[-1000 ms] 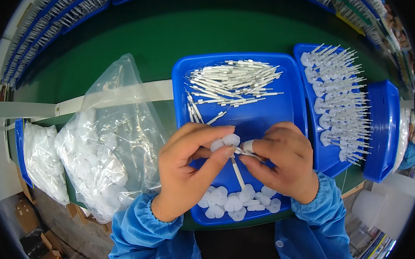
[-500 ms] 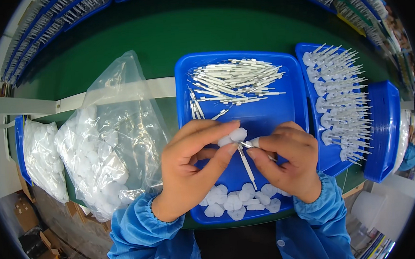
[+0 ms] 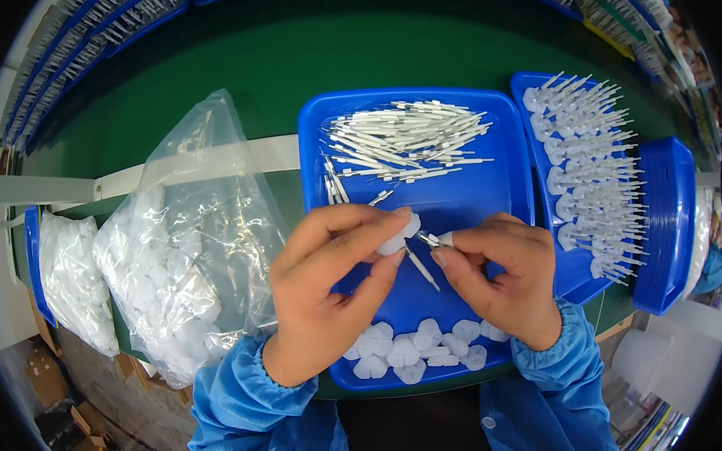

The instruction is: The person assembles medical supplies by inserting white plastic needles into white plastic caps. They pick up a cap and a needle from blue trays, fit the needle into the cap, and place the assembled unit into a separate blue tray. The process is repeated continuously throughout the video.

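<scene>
My left hand (image 3: pixel 323 281) is closed, pinching a white translucent lobed plastic piece (image 3: pixel 398 236) between thumb and fingertips. From beneath that piece a thin white rod (image 3: pixel 423 271) slants down toward the right. My right hand (image 3: pixel 500 271) pinches another white rod with a metal end (image 3: pixel 430 239), its tip close to the plastic piece; whether they touch I cannot tell. A white cover sits on a right fingertip. Both hands are over a blue tray (image 3: pixel 491 191), which holds a heap of white rods (image 3: pixel 405 136) at its far end and loose lobed pieces (image 3: pixel 406 353) at its near end.
On the right, a blue tray (image 3: pixel 569 269) carries rows of lobed pieces with rods standing in them, beside stacked blue trays (image 3: pixel 667 223). A clear bag of white pieces (image 3: pixel 166 279) lies left, with another bag (image 3: pixel 73 280) beyond. Filled trays line the green table's (image 3: pixel 350 48) far edge.
The lobed piece has turned in my left hand, and the hanging rod now slants more. My right fingertips have drawn back slightly from the piece, the metal rod end showing more clearly.
</scene>
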